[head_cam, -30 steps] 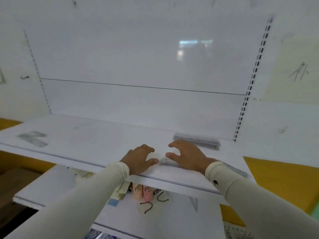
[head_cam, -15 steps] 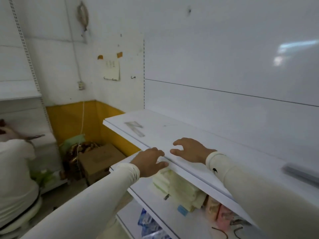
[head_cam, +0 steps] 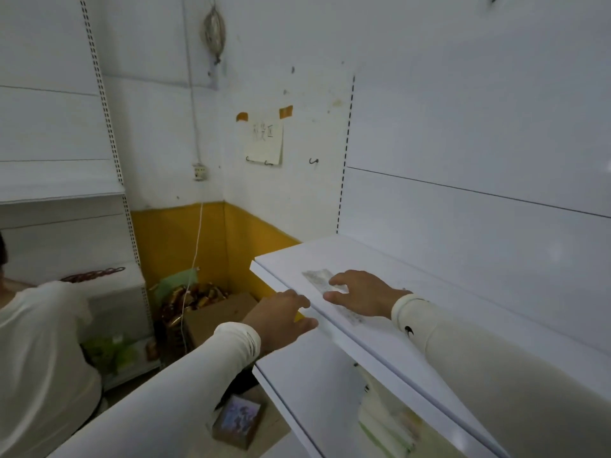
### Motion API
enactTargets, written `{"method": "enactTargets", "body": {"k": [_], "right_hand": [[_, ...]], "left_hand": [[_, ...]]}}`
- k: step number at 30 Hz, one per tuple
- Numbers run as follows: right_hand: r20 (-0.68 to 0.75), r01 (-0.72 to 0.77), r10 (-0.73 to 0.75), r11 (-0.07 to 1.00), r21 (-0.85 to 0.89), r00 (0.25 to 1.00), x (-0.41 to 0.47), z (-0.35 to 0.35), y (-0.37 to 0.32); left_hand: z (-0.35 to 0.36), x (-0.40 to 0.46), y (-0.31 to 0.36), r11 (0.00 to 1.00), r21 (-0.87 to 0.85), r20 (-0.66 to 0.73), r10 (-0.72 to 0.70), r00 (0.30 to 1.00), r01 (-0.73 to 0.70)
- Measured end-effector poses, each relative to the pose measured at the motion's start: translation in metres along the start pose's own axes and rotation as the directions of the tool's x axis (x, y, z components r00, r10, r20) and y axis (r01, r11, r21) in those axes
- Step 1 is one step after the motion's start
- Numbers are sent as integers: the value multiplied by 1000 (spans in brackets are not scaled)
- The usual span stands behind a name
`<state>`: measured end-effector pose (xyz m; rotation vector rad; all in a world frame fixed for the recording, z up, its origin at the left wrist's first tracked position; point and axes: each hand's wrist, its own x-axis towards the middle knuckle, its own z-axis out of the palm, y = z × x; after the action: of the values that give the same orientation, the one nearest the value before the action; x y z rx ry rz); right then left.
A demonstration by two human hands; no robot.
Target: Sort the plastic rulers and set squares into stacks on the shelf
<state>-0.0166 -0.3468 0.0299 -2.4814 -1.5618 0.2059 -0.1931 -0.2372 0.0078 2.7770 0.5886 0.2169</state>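
Head view: clear flat plastic rulers (head_cam: 325, 285) lying on the white shelf board (head_cam: 429, 312), near its left end and front edge. Right hand (head_cam: 358, 292) spread over them, fingers relaxed, gripping nothing. Left hand (head_cam: 281, 317) loosely open just off the shelf's front edge. Likely light, stiff, slick and hard to lift flat; best slid to the front edge and pinched by a long side

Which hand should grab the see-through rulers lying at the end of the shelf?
Probably the right hand. It already lies spread over the clear rulers on the shelf. The left hand hovers off the shelf's front edge, farther from them.
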Motion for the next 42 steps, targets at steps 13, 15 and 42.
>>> {"method": "enactTargets", "body": {"k": [13,15,42], "right_hand": [[-24,88,-87,993,80,996,294,-1,4],[-13,72,-71,993,95,997,324,0,8],[-194,-929,957,263,259,217,101,10,39]], "left_hand": [[-50,210,-176,988,142,40,-63,997,57],[-52,240,-194,988,146,59,-51,997,42],[21,362,-60,304,-276,441,883,160,-912]]}}
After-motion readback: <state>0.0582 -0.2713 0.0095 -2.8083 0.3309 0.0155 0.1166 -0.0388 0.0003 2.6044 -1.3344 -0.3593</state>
